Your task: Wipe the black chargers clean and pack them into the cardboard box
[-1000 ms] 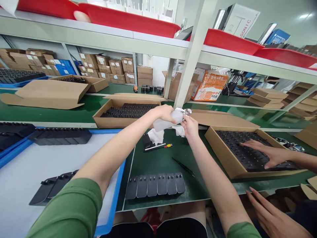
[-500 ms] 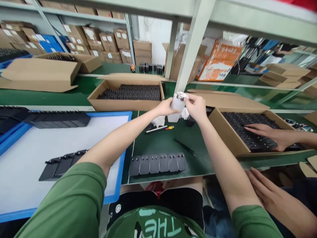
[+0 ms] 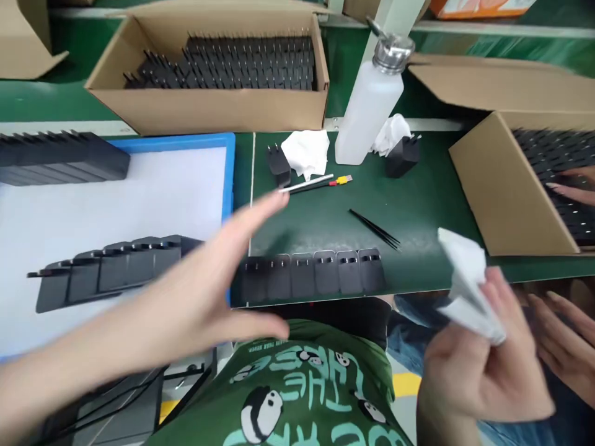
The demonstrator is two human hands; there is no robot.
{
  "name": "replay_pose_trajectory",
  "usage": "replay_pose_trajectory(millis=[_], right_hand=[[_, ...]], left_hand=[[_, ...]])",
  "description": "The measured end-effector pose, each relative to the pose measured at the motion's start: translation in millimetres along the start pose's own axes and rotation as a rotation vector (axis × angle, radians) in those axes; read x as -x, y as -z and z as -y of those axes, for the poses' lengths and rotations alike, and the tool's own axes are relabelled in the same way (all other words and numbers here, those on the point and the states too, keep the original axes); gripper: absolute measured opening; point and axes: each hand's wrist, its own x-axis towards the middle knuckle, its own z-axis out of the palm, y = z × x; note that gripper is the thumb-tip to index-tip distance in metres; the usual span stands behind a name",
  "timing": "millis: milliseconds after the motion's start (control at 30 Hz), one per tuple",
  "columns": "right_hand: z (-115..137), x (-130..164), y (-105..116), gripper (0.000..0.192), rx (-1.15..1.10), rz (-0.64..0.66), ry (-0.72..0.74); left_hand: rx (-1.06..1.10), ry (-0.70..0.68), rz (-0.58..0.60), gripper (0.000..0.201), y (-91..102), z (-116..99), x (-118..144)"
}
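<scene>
Near the front edge of the green bench (image 3: 325, 217), the person's right hand (image 3: 483, 365) is raised and blurred, its fingers (image 3: 506, 310) pinched around a folded white cloth (image 3: 467, 282) that stands up out of the grip. The left hand (image 3: 204, 291) is open, fingers spread and empty, held above the right edge of the blue-rimmed tray (image 3: 229, 179); whether it touches anything below is hard to tell through the blur. Just beyond it a row of black chargers (image 3: 316, 272) lies side by side on the bench, with black tweezers (image 3: 374, 228) behind them. Farther back stand a white bottle (image 3: 369, 108) with a metal cap, crumpled wipes (image 3: 307, 152), and a single black charger (image 3: 279, 166) beside a thin pen-like tool (image 3: 311, 183). At the right, another person's hand (image 3: 571, 189) rests in an open cardboard box (image 3: 502, 192).
</scene>
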Motion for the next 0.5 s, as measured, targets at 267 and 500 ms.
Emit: replay_pose_trajectory(millis=[267,500], right_hand=[[3,49,-7,0.066,0.157,0.551,0.306],[60,77,-49,0.042,-0.018,0.589,0.491]], left_hand=[[0.009,0.156,-0.069,0.089,-51.3,39,50],[0.070,0.213,-0.052,0.086,-50.3,45,49]])
